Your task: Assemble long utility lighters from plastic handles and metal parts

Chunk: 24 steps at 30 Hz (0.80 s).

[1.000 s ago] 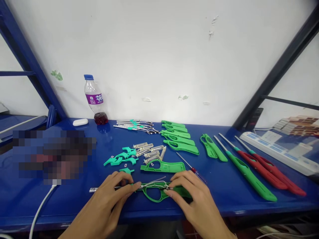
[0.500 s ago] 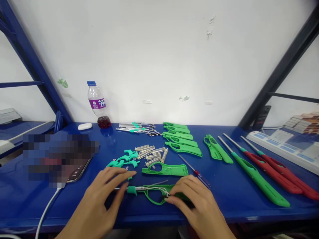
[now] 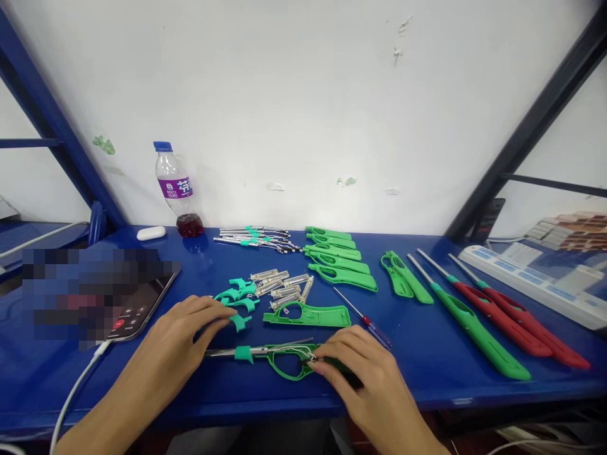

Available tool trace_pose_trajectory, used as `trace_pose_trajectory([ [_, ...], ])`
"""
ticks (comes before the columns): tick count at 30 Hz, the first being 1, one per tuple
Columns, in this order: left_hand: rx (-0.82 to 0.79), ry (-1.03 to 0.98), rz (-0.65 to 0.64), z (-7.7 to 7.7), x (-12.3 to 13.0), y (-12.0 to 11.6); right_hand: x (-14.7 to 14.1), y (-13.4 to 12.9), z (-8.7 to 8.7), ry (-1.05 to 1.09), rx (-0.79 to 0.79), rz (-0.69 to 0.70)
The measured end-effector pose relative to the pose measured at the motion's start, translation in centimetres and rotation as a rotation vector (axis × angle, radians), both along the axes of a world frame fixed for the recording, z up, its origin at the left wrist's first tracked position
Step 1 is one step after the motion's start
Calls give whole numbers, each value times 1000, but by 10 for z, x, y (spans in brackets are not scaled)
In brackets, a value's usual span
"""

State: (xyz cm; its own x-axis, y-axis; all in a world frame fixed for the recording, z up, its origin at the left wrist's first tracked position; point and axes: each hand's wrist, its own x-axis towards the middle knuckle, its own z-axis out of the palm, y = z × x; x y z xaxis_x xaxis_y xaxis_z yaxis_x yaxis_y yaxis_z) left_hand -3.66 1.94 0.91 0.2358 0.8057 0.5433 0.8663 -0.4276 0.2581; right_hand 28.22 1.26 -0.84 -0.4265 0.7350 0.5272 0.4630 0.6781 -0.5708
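My left hand (image 3: 190,332) pinches a small teal plastic trigger (image 3: 241,323) at its fingertips, just above the table. My right hand (image 3: 365,373) has thumb and fingers closed at the ends of white wires, by a small black part, over a green lighter handle half (image 3: 290,378). Along that half's left end lies a metal lighter tube (image 3: 218,352) with a teal collar (image 3: 244,354). The right fingers cover the rest of the half. Behind it rests another green handle half (image 3: 327,316). More teal triggers (image 3: 237,294) lie beside clear fuel tanks (image 3: 284,291).
Several wired tubes (image 3: 256,234) and green handle halves (image 3: 341,278) lie along the wall. A screwdriver (image 3: 372,325), a green lighter (image 3: 484,335) and two red lighters (image 3: 502,322) are right. A bottle (image 3: 175,189), phone (image 3: 142,316) and cable (image 3: 78,392) stand or lie left.
My left hand has moved off the tube, back and slightly left, and now has a teal trigger at its fingertips. My right hand stays at the wires. The whole view has shifted slightly.
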Motion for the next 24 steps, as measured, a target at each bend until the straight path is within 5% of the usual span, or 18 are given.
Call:
trace_pose_trajectory([
  [6,37,-159,-135,19,44,-24,0,0,-3,-19,6,-1],
  [24,60,-113,-246,-9,90,-36,3,1,5,163,-91,-36],
])
